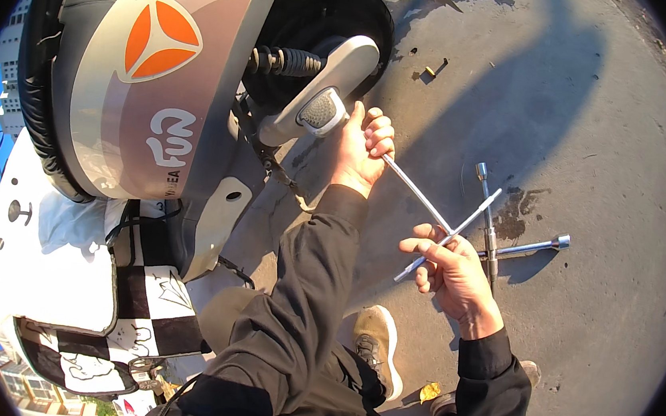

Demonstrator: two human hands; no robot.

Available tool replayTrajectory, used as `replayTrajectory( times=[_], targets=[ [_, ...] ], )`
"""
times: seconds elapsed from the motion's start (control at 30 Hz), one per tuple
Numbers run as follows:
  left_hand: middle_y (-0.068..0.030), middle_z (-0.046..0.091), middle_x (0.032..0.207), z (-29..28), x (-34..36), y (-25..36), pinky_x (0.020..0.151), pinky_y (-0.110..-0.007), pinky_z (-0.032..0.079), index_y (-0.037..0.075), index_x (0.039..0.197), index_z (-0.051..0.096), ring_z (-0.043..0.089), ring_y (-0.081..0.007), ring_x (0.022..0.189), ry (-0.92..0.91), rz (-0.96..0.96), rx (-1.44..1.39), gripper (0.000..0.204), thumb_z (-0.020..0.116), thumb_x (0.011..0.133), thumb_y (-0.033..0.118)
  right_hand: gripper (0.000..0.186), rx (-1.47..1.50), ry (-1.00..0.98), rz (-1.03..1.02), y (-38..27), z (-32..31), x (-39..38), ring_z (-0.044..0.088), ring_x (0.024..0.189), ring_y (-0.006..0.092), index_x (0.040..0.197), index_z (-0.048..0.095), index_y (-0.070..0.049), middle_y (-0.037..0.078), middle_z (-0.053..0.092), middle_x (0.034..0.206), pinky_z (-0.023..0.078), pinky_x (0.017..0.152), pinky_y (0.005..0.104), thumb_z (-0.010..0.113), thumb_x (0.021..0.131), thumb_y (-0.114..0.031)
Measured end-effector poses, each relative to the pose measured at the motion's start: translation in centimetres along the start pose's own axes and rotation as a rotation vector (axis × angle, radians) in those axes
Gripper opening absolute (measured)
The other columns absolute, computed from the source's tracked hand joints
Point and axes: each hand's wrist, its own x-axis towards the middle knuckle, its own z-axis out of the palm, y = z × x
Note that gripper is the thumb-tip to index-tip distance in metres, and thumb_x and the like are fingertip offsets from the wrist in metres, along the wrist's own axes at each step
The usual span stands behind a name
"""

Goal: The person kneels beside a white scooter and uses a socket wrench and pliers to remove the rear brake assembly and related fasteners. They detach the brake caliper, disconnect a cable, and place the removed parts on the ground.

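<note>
My left hand [364, 147] is closed round the shaft of a silver T-handle wrench [415, 190], close to the grey arm [342, 68] beside a scooter's wheel [307, 21]. The wrench's tip is hidden behind that hand, so I cannot tell what it meets. At the other end, my right hand [458, 278] grips the crossbar near its joint with the shaft, some fingers curled and loose. Just beyond the right hand, a four-way cross wrench [523, 249] lies on the ground. A dark coil spring [291, 62] sits between the scooter body and the grey arm.
The scooter's grey-and-beige body [139, 53] fills the upper left. Below it hangs a white padded cover [54, 269] with black-and-white checks. A small yellow-and-black piece [430, 71] lies on the pavement. My shoe [377, 349] and a yellow leaf [430, 391] are at the bottom.
</note>
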Motion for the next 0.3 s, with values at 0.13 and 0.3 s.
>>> replayTrajectory(
  times=[0.13,0.3],
  targets=[
    [0.0011,0.048,0.067,0.9,-4.1,-6.8,0.067,-0.031,0.053,0.012,0.084,0.054,0.055,-0.0152,0.064,0.393,0.025,0.532,0.032,0.055,0.102,0.039,0.050,-2.231,0.412,-0.987,-0.7,0.2,1.1,0.047,0.134,0.0357,0.131,0.059,-0.010,0.016,0.043,0.149,0.046,0.101,0.0455,0.062,0.081,-0.002],
    [0.0020,0.045,0.066,-1.5,-5.7,-6.5,0.069,-0.034,0.054,0.013,0.091,0.054,0.052,-0.0125,0.060,0.271,-0.065,0.227,0.028,0.047,0.106,0.035,0.046,-2.158,0.013,-1.182,-1.1,0.3,-0.6,0.038,0.141,0.0369,0.132,0.061,-0.017,0.005,0.041,0.153,0.035,0.113,0.0465,0.061,0.087,-0.006]
  ],
)
